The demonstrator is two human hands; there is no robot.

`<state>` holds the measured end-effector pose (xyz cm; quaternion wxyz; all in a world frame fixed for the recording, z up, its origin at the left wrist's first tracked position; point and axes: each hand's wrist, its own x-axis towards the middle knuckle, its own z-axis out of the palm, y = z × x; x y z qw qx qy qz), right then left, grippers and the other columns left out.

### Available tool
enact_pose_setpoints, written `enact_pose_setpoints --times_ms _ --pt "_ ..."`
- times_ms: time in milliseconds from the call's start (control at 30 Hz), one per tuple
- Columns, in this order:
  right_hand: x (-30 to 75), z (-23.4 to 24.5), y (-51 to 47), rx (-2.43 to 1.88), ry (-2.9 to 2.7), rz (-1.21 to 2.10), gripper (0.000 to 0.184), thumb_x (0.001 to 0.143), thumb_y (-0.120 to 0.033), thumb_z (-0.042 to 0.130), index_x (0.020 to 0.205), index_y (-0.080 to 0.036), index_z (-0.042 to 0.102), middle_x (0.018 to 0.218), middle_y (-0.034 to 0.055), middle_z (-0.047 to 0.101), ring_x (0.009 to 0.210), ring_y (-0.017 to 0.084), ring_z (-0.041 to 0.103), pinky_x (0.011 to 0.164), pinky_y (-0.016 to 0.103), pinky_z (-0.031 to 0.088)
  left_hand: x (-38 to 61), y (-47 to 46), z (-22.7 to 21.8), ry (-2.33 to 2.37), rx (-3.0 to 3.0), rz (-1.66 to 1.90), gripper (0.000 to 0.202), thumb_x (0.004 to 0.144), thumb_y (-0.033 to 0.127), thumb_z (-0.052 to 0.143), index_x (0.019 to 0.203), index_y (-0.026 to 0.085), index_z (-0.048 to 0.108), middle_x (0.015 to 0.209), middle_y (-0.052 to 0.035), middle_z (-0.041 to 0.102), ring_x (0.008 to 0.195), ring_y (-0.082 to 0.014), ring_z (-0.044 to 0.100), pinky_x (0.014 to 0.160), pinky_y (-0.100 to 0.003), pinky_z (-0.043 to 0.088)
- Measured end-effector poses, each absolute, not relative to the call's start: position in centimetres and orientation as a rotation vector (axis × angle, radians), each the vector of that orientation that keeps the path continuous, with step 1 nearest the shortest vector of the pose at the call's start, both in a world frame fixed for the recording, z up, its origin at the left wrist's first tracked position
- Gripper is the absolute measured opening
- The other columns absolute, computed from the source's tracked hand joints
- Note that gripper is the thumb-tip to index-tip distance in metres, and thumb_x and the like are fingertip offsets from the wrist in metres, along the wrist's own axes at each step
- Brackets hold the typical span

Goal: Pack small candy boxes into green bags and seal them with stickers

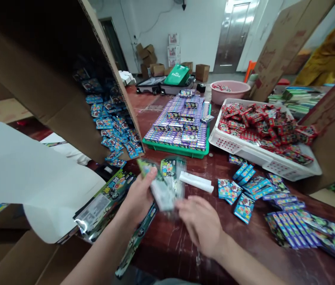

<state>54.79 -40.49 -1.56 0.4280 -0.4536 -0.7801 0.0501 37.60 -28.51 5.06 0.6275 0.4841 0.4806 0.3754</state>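
Note:
My left hand [139, 194] is closed on a flat plastic pouch [161, 192] with a green printed top, its thumb across the front. The pouch is tilted and smeared by motion. At its lower right edge are the curled fingertips of my right hand [199, 225]; blur hides whether they grip it. Just behind lies another printed pouch [169, 168], partly covered, with a folded white paper strip [197, 182] to its right. Left of my left hand rests a stack of dark printed pouches [110, 198]. Small blue boxes [244, 208] lie to the right.
A large carton [51, 114] holding small blue packs stands at the left, near a white sheet [36, 170]. Behind are a green tray [179, 152] of purple boxes, a white basket [229, 146] of red packs and a pink basin [229, 95]. Purple boxes [292, 229] lie right.

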Motion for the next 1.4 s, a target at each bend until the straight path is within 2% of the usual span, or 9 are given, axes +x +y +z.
enact_pose_setpoints --times_ms 100,233,467,667,767,933,1133,1267,1400 --pt "56.0 -0.2 -43.8 -0.965 -2.112 0.342 0.043 0.099 -0.027 0.056 0.141 -0.029 0.05 0.136 0.0072 0.066 0.126 0.024 0.063 0.112 0.047 0.046 38.6 -30.9 4.4 0.996 0.933 0.647 0.049 0.084 0.038 0.071 0.124 0.015 0.058 0.105 -0.0137 0.075 0.083 -0.0278 0.074 0.078 -0.044 0.059" --pt "59.1 0.5 -44.2 -1.322 -1.816 0.329 0.064 0.098 -0.035 0.058 0.155 -0.025 0.033 0.153 0.0131 0.05 0.139 0.03 0.049 0.112 0.052 0.045 41.1 -33.9 2.2 0.772 1.243 0.481 0.045 0.087 0.028 0.067 0.131 0.019 0.06 0.119 -0.0074 0.073 0.111 -0.026 0.066 0.104 -0.043 0.049" --pt "62.8 1.1 -44.6 -1.678 -1.673 0.232 0.023 0.101 -0.031 0.055 0.12 -0.027 0.066 0.113 0.0094 0.068 0.106 0.025 0.065 0.092 0.044 0.057 44.9 -35.9 0.8 0.494 1.564 0.237 0.05 0.097 0.023 0.054 0.146 0.024 0.049 0.145 -0.0054 0.057 0.132 -0.0249 0.051 0.119 -0.044 0.034" --pt "63.9 1.3 -45.9 -1.64 -1.57 0.307 0.026 0.094 -0.029 0.066 0.12 -0.026 0.06 0.12 0.0088 0.062 0.112 0.024 0.061 0.095 0.041 0.053 45.7 -35.3 1.9 0.465 1.696 0.222 0.048 0.099 0.027 0.053 0.147 0.025 0.048 0.148 -0.0072 0.054 0.142 -0.0274 0.042 0.122 -0.046 0.028" --pt "64.6 1.3 -45.8 -1.698 -1.525 0.321 0.038 0.087 -0.027 0.074 0.122 -0.026 0.058 0.118 0.0078 0.064 0.109 0.026 0.061 0.091 0.04 0.053 45.8 -35.2 1.8 0.471 1.718 0.137 0.049 0.099 0.031 0.054 0.147 0.025 0.048 0.147 -0.0077 0.055 0.141 -0.0289 0.044 0.121 -0.047 0.03" --pt "66.0 2.8 -47.1 -1.838 -1.695 0.388 0.01 0.086 -0.028 0.075 0.086 -0.023 0.066 0.084 0.0027 0.07 0.079 0.023 0.066 0.071 0.035 0.051 46.6 -35.5 0.7 0.354 1.609 0.01 0.057 0.096 0.041 0.059 0.148 0.024 0.046 0.148 -0.0091 0.054 0.141 -0.0299 0.045 0.122 -0.045 0.029" --pt "69.8 5.2 -50.3 -1.439 -1.983 0.845 0.008 0.089 -0.033 0.072 0.093 -0.027 0.073 0.094 -0.0005 0.075 0.089 0.019 0.071 0.102 0.041 0.046 47.9 -35.6 -1.0 0.438 1.292 -0.354 0.064 0.062 0.031 0.092 0.12 0.016 0.067 0.109 -0.0076 0.074 0.107 -0.03 0.067 0.095 -0.039 0.05" --pt "69.4 2.2 -50.5 -1.622 -1.41 0.649 0.029 0.095 -0.043 0.062 0.119 -0.026 0.064 0.127 0.0097 0.066 0.119 0.025 0.064 0.11 0.047 0.044 48.9 -36.1 -1.3 0.602 1.351 -0.005 0.041 0.081 0.043 0.077 0.105 0.011 0.071 0.099 -0.0081 0.074 0.092 -0.0242 0.066 0.085 -0.034 0.049" --pt "65.0 -3.2 -50.3 -1.693 -0.91 0.641 0.035 0.1 -0.05 0.05 0.123 -0.024 0.053 0.116 0.01 0.072 0.101 0.024 0.072 0.085 0.037 0.059 49.0 -38.0 -2.7 0.712 1.316 0.169 0.04 0.091 0.048 0.066 0.105 0.01 0.069 0.098 -0.0085 0.074 0.09 -0.0227 0.064 0.084 -0.033 0.049"
